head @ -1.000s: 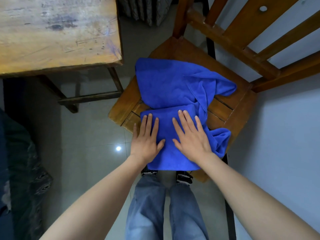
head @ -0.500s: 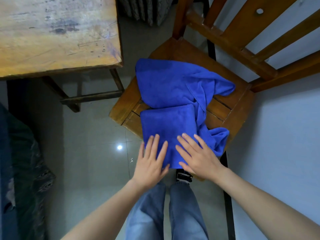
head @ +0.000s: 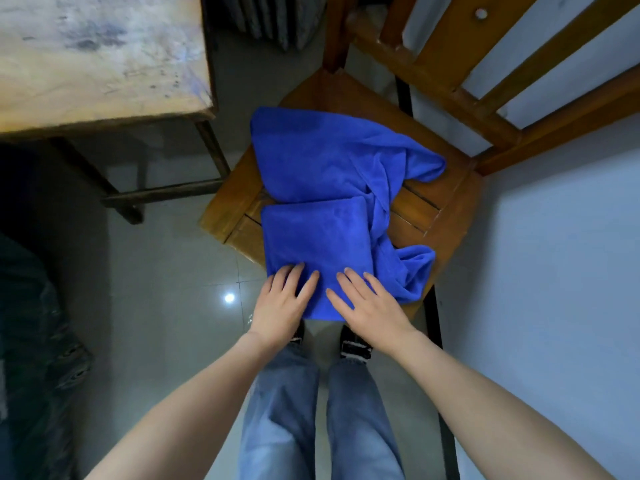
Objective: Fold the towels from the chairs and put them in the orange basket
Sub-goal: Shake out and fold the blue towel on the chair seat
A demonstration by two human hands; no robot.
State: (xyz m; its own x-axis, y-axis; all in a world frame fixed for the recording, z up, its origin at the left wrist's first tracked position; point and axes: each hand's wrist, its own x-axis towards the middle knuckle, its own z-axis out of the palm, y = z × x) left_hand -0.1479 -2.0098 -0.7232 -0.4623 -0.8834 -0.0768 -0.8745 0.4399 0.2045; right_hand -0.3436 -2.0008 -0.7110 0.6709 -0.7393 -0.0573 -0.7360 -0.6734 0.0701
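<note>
A folded blue towel (head: 315, 237) lies on the near part of the wooden chair seat (head: 446, 199), its near edge hanging past the seat. Behind and to its right lies a rumpled, unfolded blue towel (head: 322, 157), one end trailing down to the seat's near right corner. My left hand (head: 282, 306) rests flat on the folded towel's near left corner with straight fingers. My right hand (head: 369, 308) lies flat on its near right part, fingers spread. The orange basket is out of sight.
A worn wooden table (head: 100, 60) stands at the upper left, its leg and crossbar (head: 162, 194) close to the chair. The chair back (head: 491, 74) rises at the upper right against a pale wall (head: 554, 271). Dark fabric (head: 31, 341) lies at the left. My legs stand on grey tiles.
Both hands have slid from the middle of the folded towel toward me, to its near edge, staying flat on it. The towels have hardly shifted.
</note>
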